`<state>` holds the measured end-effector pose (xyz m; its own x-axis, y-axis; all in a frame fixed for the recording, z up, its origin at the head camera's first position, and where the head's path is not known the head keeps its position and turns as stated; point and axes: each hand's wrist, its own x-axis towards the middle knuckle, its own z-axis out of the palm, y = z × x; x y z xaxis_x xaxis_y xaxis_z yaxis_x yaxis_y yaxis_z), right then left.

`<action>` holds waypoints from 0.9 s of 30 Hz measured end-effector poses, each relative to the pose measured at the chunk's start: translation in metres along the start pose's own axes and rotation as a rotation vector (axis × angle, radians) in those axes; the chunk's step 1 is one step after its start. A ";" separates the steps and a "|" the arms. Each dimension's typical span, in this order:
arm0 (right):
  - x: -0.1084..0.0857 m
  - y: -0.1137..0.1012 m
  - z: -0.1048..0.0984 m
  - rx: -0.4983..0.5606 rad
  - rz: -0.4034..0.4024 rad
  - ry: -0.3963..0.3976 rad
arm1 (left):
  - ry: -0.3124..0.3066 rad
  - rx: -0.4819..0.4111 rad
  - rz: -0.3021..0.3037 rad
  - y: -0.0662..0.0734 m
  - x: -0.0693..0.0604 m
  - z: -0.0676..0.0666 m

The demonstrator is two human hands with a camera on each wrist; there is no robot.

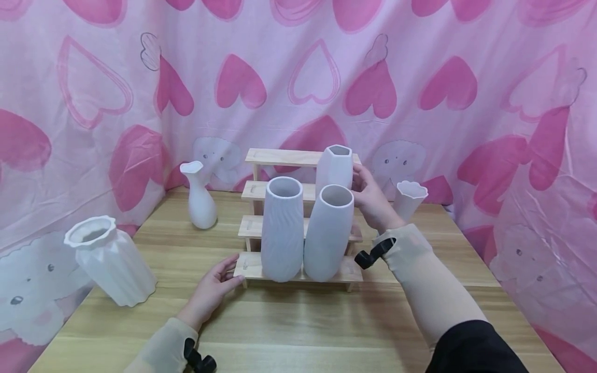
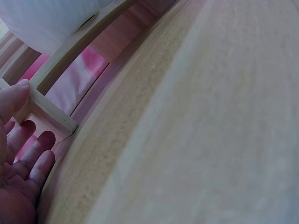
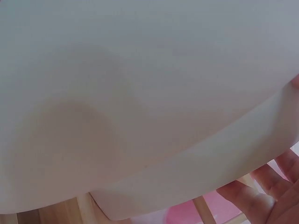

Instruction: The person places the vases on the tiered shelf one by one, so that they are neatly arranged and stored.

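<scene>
A four-step wooden rack (image 1: 252,226) carries three white vases. My left hand (image 1: 210,292) holds the left end of its lowest step; in the left wrist view that hand (image 2: 21,168) has its thumb on the rack's corner (image 2: 42,100). On a higher step, my right hand (image 1: 373,199) grips a faceted vase (image 1: 333,168) from the right. A rippled vase (image 1: 282,233) stands upright on the lowest step beside a smoother vase (image 1: 328,235) that leans right. White vase surfaces fill the right wrist view, with fingers of my right hand (image 3: 275,196) at lower right.
On the table (image 1: 270,331), a ribbed vase (image 1: 116,264) stands at the left, and a slim vase (image 1: 201,202) with a flared rim is behind it. Another flared vase (image 1: 409,199) stands right of the rack, partly behind my right arm. Pink heart-patterned cloth (image 1: 298,77) surrounds the table.
</scene>
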<state>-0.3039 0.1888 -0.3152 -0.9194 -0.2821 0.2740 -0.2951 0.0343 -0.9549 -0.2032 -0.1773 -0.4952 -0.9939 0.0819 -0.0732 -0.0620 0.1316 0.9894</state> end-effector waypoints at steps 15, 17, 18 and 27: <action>-0.008 0.011 -0.009 -0.009 0.086 -0.001 | -0.003 0.023 0.001 -0.003 0.001 -0.001; -0.011 0.012 -0.011 -0.015 0.101 0.012 | 0.004 0.033 -0.004 -0.003 0.002 -0.002; -0.013 0.013 -0.012 -0.021 0.107 0.019 | 0.005 0.037 -0.007 -0.003 0.002 -0.002; -0.035 0.025 -0.022 0.015 0.055 0.039 | 0.002 0.024 0.022 -0.003 0.001 -0.001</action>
<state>-0.2845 0.2202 -0.3466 -0.9435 -0.2429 0.2252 -0.2403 0.0338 -0.9701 -0.2045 -0.1782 -0.4983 -0.9952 0.0828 -0.0514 -0.0383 0.1534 0.9874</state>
